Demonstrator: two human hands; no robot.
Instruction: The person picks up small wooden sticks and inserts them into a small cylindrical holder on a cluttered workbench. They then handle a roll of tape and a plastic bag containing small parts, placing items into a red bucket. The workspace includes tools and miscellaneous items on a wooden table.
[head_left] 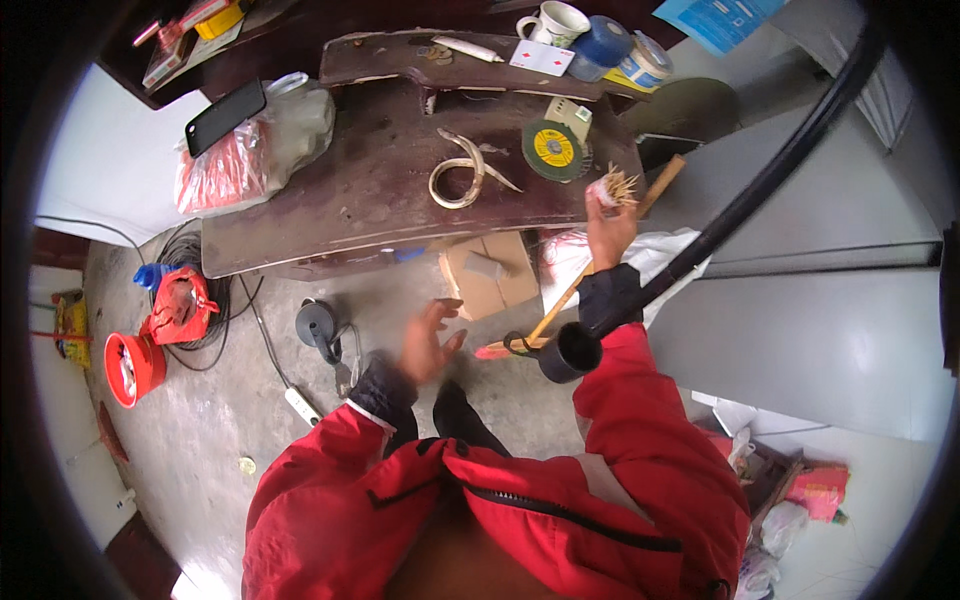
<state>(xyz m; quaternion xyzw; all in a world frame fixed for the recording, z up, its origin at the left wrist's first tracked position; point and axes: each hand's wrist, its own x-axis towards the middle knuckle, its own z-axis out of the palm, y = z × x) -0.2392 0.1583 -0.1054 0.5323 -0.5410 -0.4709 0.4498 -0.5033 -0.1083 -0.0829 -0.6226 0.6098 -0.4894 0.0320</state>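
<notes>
My right hand [610, 235] is closed around a small pinkish-white holder of toothpicks [617, 188], their pale tips fanning out at the top. It is over the right end of the dark wooden table [330, 215]. My left hand [430, 343], slightly blurred, hangs in front of the table with fingers apart and nothing in it. Closest to that hand is a cardboard box [490, 285] below the table's edge. On the tabletop lie a loop of pale cord [455, 188] and a green grinding disc with a yellow centre [553, 148].
A long black pole [770, 180] with a cup-shaped end crosses over my right sleeve. A broom [560, 305] leans beside it. A phone [225, 115] rests on plastic bags at left. A mug [555, 22] stands on the raised shelf. Cables and a red bucket [135, 368] are on the floor.
</notes>
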